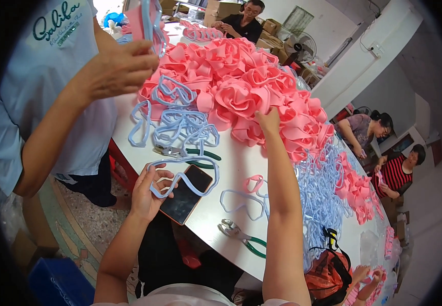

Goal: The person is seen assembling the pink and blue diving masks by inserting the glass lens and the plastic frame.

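My left hand holds a pale blue goggle-shaped rubber frame at the table's near edge, over a black smartphone. My right hand reaches far across the table and touches the big heap of pink foam mask pieces; its fingers are partly buried in the heap, so I cannot see a grasp. More pale blue frames lie in a loose pile left of the pink heap.
Green-handled pliers lie near my right arm, another pair by the blue pile. A person in a light blue shirt stands at left holding a piece. Other people sit around the white table. An orange bag sits near right.
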The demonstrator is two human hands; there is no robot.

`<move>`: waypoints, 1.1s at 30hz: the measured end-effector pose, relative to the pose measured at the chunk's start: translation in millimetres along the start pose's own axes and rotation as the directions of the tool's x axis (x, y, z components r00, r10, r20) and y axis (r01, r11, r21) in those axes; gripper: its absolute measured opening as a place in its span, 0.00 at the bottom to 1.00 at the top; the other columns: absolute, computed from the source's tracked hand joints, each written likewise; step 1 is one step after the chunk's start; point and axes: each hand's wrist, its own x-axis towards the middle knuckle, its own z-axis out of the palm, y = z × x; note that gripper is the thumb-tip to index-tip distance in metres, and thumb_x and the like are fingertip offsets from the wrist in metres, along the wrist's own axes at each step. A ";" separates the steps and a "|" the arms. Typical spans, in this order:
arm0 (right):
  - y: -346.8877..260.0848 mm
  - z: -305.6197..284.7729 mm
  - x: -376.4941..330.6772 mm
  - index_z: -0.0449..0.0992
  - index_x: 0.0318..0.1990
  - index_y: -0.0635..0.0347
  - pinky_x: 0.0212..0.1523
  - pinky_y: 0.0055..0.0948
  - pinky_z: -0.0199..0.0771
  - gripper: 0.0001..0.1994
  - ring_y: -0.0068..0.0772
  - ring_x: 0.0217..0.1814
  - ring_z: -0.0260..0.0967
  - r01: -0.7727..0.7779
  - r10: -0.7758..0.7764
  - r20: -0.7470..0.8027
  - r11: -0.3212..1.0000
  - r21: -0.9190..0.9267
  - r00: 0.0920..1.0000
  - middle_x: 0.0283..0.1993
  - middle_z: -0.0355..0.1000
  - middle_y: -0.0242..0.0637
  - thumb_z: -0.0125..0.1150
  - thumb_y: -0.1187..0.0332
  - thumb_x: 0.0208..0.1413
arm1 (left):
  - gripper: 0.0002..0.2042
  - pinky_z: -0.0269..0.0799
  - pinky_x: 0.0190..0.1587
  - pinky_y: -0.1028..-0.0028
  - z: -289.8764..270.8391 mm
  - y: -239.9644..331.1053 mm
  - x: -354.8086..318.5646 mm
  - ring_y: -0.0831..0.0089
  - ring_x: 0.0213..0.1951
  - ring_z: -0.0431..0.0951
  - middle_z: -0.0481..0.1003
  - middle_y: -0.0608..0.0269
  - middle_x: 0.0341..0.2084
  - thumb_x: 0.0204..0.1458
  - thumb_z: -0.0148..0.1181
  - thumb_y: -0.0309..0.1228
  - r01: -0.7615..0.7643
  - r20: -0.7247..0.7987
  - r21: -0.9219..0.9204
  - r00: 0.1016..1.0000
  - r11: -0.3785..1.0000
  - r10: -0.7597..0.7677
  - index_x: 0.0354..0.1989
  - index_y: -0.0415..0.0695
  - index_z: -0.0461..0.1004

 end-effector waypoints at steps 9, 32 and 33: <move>26.6 -57.3 42.3 0.74 0.41 0.65 0.44 0.30 0.72 0.10 0.33 0.42 0.73 0.236 -0.101 -0.270 0.812 0.534 0.958 0.39 0.74 0.38 0.55 0.77 0.50 | 0.17 0.77 0.29 0.67 -0.1 -5.2 -5.7 0.59 0.35 0.79 0.75 0.53 0.37 0.65 0.45 0.42 0.080 0.086 -0.050 0.993 0.996 -0.075 0.52 0.43 0.63; -96.9 -61.2 -84.1 0.75 0.49 0.65 0.47 0.35 0.74 0.16 0.44 0.45 0.75 0.611 -0.641 0.401 0.761 0.217 0.655 0.46 0.74 0.48 0.58 0.76 0.51 | 0.11 0.73 0.23 0.77 53.8 -48.9 31.2 0.77 0.26 0.75 0.72 0.62 0.31 0.64 0.47 0.37 0.078 0.158 0.621 0.962 0.780 -0.222 0.43 0.41 0.68; -130.7 -49.6 -87.0 0.74 0.49 0.65 0.45 0.34 0.74 0.15 0.44 0.44 0.75 0.624 -0.711 0.296 0.702 0.342 0.638 0.45 0.74 0.48 0.59 0.74 0.52 | 0.13 0.73 0.25 0.75 49.4 -55.9 36.7 0.76 0.27 0.75 0.72 0.61 0.33 0.62 0.50 0.38 0.040 0.155 0.653 0.970 0.757 -0.185 0.47 0.40 0.68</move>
